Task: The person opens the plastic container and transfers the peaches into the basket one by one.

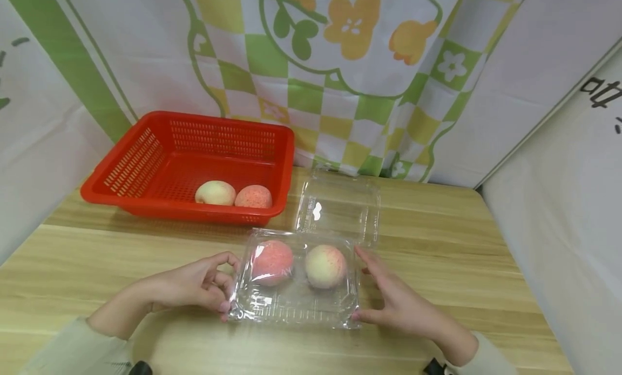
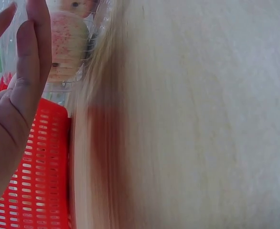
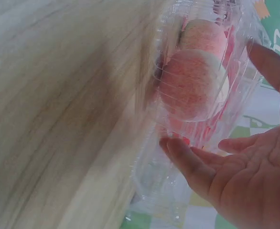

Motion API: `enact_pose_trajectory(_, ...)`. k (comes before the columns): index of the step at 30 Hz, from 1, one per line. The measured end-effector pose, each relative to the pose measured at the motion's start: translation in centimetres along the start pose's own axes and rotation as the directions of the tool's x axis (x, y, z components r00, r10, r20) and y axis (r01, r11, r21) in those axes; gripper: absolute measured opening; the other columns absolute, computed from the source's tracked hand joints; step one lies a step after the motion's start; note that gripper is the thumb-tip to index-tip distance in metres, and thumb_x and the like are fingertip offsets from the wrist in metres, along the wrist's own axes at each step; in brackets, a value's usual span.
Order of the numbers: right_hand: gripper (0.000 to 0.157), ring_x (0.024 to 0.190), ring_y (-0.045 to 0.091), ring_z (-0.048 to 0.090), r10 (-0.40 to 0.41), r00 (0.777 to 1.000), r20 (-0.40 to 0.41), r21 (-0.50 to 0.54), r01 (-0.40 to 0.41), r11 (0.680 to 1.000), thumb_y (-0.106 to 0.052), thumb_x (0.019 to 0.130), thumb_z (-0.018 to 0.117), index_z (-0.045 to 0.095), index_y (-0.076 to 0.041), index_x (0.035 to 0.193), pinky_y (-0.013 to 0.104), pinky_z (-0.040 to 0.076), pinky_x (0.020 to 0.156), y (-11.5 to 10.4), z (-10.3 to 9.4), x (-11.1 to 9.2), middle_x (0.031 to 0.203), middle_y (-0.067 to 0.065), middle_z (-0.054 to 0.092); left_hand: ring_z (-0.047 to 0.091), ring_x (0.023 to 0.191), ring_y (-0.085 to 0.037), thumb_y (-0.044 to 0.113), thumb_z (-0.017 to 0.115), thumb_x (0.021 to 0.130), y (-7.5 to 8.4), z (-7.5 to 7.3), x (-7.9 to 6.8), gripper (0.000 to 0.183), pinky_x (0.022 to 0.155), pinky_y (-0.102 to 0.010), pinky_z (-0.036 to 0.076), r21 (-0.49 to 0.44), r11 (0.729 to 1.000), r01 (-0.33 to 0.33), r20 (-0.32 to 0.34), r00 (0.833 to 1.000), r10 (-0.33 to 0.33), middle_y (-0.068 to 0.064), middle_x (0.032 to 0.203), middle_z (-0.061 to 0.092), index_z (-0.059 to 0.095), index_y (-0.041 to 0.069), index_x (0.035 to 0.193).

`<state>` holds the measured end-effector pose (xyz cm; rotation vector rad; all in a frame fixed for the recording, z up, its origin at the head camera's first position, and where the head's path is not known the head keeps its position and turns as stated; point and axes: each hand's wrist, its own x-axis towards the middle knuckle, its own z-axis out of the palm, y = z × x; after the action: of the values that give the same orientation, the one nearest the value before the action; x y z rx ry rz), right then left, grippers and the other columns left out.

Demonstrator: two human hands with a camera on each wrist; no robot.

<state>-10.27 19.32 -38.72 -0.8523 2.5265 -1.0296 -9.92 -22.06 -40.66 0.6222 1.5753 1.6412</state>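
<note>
Box (image 1: 296, 306) of two peaches (image 1: 326, 266) sits mid-table (image 1: 437, 229), short of its far edge; left hand (image 1: 201, 286) pinches its left side, right hand (image 1: 398, 302) spreads along the right, presumably to steady it. Basket (image 1: 189, 210) stands by far left corner, likely for reach.

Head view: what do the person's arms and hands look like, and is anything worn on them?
The left hand and right hand are bare, with no gloves showing. The left sleeve and right sleeve are pale and plain-looking, stopping short of the wrists. A small black item shows by each sleeve, too cropped to identify.
</note>
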Motion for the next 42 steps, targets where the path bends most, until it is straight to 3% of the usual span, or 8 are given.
enact_pose_trajectory(4, 0.111, 0.146, 0.048, 0.026, -0.045, 0.998, -0.051, -0.092, 0.04, 0.995, -0.035, 0.076, 0.084, 0.013, -0.013, 0.16, 0.066, 0.035, 0.108, -0.4, -0.1, -0.3, 0.163, 0.022, 0.019, 0.07, 0.086, -0.014, -0.006, 0.064, 0.089, -0.1, 0.2, 0.0, 0.051, 0.083, -0.029, 0.059, -0.021, 1.0, -0.022, 0.017, 1.0, 0.022, -0.004, 0.098, 0.066, 0.029, 0.0, 0.125)
enact_pose_trajectory(10, 0.114, 0.146, 0.046, 0.028, -0.109, 0.991, -0.081, -0.171, 0.094, 0.981, -0.024, 0.072, 0.087, 0.015, -0.014, 0.16, 0.063, 0.036, 0.108, -0.9, -0.4, -0.5, 0.163, 0.018, 0.019, 0.067, 0.088, -0.009, -0.006, 0.065, 0.089, -0.1, 0.1, 0.2, 0.057, 0.083, -0.025, 0.058, -0.079, 0.996, -0.033, 0.059, 0.998, 0.038, -0.003, 0.102, 0.063, 0.024, 0.002, 0.128)
enact_pose_trajectory(17, 0.112, 0.148, 0.041, 0.025, -0.189, 0.979, -0.079, -0.253, 0.164, 0.954, -0.028, 0.071, 0.088, 0.02, -0.013, 0.159, 0.061, 0.038, 0.109, -0.9, -0.7, -0.3, 0.166, 0.012, 0.014, 0.066, 0.088, -0.009, -0.005, 0.065, 0.09, -0.1, 0.0, 0.3, 0.057, 0.083, -0.025, 0.058, -0.067, 0.997, -0.03, 0.058, 0.998, 0.034, -0.002, 0.1, 0.059, 0.024, 0.004, 0.129)
enact_pose_trajectory(24, 0.1, 0.146, 0.041, 0.029, -0.365, 0.93, -0.049, -0.405, 0.316, 0.858, -0.032, 0.073, 0.085, 0.032, -0.009, 0.154, 0.064, 0.036, 0.111, -1.7, -0.6, 0.3, 0.161, 0.018, 0.026, 0.065, 0.084, -0.009, -0.006, 0.064, 0.088, 0.1, 0.2, 0.5, 0.054, 0.081, -0.024, 0.057, -0.036, 0.999, -0.003, 0.022, 1.0, 0.004, -0.002, 0.098, 0.062, 0.025, 0.002, 0.125)
enact_pose_trajectory(32, 0.089, 0.148, 0.04, 0.028, -0.381, 0.921, 0.086, -0.563, 0.36, 0.744, -0.052, 0.087, 0.07, 0.032, -0.008, 0.154, 0.058, 0.032, 0.116, -6.3, 1.9, 2.8, 0.161, 0.016, 0.03, 0.065, 0.083, -0.009, -0.006, 0.064, 0.088, 0.0, 0.2, 0.4, 0.053, 0.081, -0.024, 0.057, -0.044, 0.999, 0.005, 0.019, 1.0, -0.004, -0.002, 0.096, 0.064, 0.024, -0.001, 0.123)
enact_pose_trajectory(37, 0.082, 0.148, 0.038, 0.031, -0.391, 0.912, 0.126, -0.561, 0.391, 0.73, -0.055, 0.09, 0.065, 0.037, -0.009, 0.151, 0.05, 0.033, 0.119, -8.3, 4.2, 4.1, 0.159, 0.016, 0.035, 0.067, 0.086, -0.011, -0.006, 0.064, 0.089, -0.3, 0.1, 0.4, 0.053, 0.083, -0.026, 0.057, -0.047, 0.999, 0.008, 0.024, 1.0, -0.007, -0.004, 0.1, 0.066, 0.024, -0.002, 0.125)
enact_pose_trajectory(42, 0.084, 0.15, 0.039, 0.026, -0.342, 0.93, 0.139, -0.511, 0.363, 0.779, -0.057, 0.09, 0.063, 0.032, -0.013, 0.154, 0.052, 0.032, 0.119, -9.3, 5.8, 4.9, 0.162, 0.014, 0.03, 0.068, 0.088, -0.013, -0.005, 0.063, 0.09, -0.3, 0.1, 0.3, 0.054, 0.085, -0.028, 0.058, -0.041, 0.999, 0.008, 0.026, 1.0, -0.007, -0.006, 0.102, 0.067, 0.023, -0.003, 0.126)
